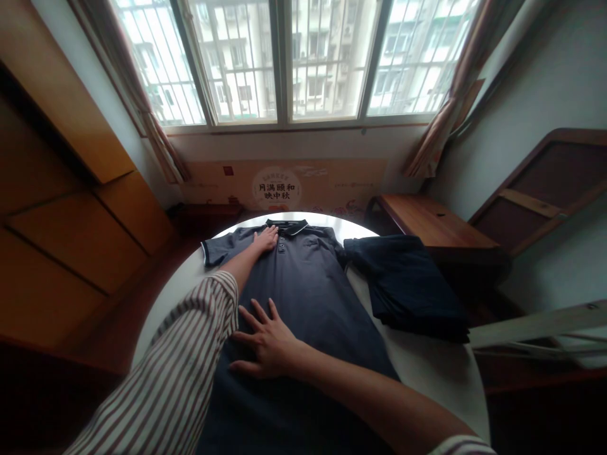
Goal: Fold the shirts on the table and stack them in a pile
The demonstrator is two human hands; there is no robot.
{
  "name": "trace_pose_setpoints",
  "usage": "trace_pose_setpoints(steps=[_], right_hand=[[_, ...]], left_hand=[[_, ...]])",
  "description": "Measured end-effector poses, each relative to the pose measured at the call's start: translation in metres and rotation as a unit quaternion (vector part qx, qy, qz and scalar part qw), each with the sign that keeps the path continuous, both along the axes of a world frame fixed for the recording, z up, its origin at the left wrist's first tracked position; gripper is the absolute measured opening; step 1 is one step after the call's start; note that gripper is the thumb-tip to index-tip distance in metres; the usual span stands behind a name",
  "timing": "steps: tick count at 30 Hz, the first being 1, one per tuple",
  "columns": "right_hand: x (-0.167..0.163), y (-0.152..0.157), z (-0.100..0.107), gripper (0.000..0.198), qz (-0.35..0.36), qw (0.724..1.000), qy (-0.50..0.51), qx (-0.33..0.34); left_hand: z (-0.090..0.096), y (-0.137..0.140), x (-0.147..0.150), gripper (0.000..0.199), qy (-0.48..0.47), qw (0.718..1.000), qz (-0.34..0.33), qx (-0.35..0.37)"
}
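A dark grey polo shirt lies spread out, front side up, on a white round table. Its black collar with a pale edge points to the far side, towards the window. My left hand rests flat on the shirt beside the collar and button placket. Lower down, my right hand lies on the shirt's middle with its fingers spread. Neither hand grips the cloth. My left forearm and its striped sleeve cover part of the shirt's left side. The near end of the shirt runs out of view.
Folded dark navy clothing lies on the table's right side, touching the shirt's sleeve. Behind it stands a wooden desk. Wooden cabinets line the left wall. A printed banner hangs below the barred window.
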State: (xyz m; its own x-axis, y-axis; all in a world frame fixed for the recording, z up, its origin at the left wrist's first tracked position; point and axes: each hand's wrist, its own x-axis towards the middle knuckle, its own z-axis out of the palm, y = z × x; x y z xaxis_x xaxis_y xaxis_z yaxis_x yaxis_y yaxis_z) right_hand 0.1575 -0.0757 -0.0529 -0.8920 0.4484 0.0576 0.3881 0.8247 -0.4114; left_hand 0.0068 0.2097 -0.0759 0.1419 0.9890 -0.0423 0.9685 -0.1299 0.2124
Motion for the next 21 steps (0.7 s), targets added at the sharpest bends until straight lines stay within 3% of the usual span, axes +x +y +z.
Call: trace_pose_setpoints(steps=[5,11,15,21], right_hand=[[-0.001,0.000,-0.001,0.073,-0.003,1.000,-0.001,-0.004],[-0.001,0.001,-0.006,0.075,-0.009,1.000,0.011,0.004],[0.000,0.001,-0.004,0.073,-0.010,1.000,0.008,0.004],[0.001,0.000,-0.001,0.073,-0.012,1.000,0.006,-0.004]], left_hand=[[0.013,0.008,-0.026,0.049,-0.006,0.997,0.072,0.039],[0.028,-0.030,-0.128,0.047,0.020,0.968,0.236,0.082],[0.030,-0.060,-0.186,0.045,0.025,0.971,0.227,0.073],[0.031,-0.065,-0.211,0.024,0.020,0.971,0.224,0.081]])
